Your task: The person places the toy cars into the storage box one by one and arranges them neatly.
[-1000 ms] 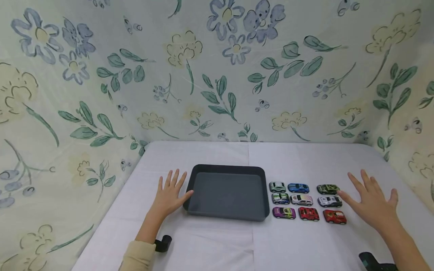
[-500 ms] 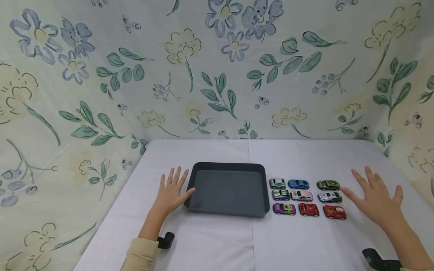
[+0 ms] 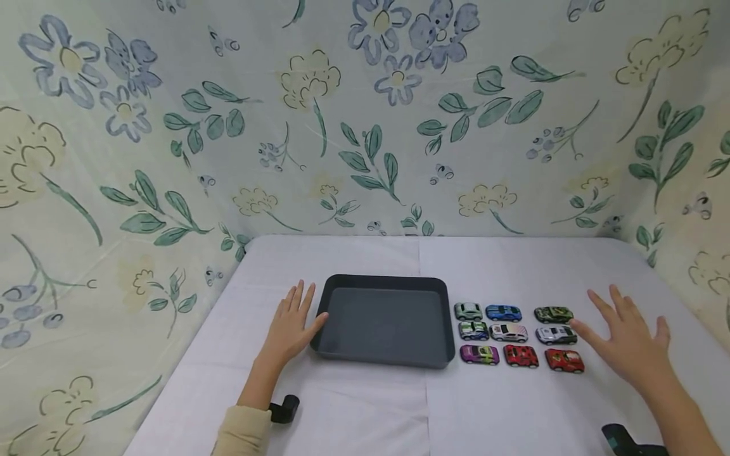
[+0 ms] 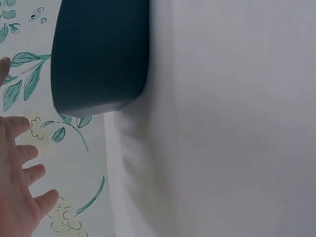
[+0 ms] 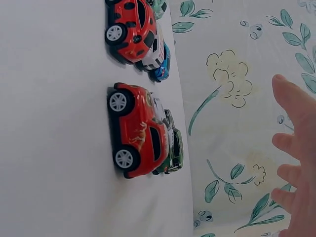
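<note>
A dark grey tray sits empty on the white table. My left hand lies flat beside its left wall, fingers straight, the thumb touching the tray's edge; the tray fills the top of the left wrist view. To the tray's right, several toy cars stand in three rows: a purple car, a red car and another red car in front, a blue car and a camouflage car at the back. My right hand hovers open just right of them, holding nothing. The near red car shows in the right wrist view.
Floral cloth walls close in the table on the back, left and right. The white tablecloth stretches bare toward the front edge. Black wrist-mount parts show near each forearm.
Both hands stay open and almost still. The left hand's fingers have drawn closer together beside the tray.
</note>
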Motion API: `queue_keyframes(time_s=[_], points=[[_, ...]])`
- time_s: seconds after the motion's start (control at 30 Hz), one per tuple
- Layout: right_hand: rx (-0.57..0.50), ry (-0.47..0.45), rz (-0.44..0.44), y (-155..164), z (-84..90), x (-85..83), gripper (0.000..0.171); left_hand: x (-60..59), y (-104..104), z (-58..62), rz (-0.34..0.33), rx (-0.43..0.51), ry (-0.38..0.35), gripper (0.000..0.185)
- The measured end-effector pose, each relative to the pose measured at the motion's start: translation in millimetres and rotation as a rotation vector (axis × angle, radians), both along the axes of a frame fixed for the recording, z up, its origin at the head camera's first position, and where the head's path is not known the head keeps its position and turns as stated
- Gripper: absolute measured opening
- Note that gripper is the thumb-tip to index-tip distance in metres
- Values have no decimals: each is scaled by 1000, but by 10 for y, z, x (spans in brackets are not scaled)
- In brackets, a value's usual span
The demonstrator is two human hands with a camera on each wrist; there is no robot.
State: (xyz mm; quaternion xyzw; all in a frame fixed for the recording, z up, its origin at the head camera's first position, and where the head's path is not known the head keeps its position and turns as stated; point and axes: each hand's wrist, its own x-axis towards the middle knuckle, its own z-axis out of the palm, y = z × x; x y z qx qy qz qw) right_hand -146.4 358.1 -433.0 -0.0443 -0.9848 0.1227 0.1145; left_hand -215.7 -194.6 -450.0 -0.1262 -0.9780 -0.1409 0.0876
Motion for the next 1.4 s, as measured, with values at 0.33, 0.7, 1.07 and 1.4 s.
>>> queue_keyframes(time_s=[0.33,0.7,1.07,1.4], points=[[-39,67,22,-134,-163,119,80,3,99,-83,81,229,-20,60],[-262,-31,47,-225,-275,153,70,-72,243,-142,74,562,-61,51],[-309,-60,25,-211,-404,171,67,-76,328,-265,78,736,-229,55],[-311,-72,-1,-143,-576,172,65,-4,306,-368,73,877,-293,55]])
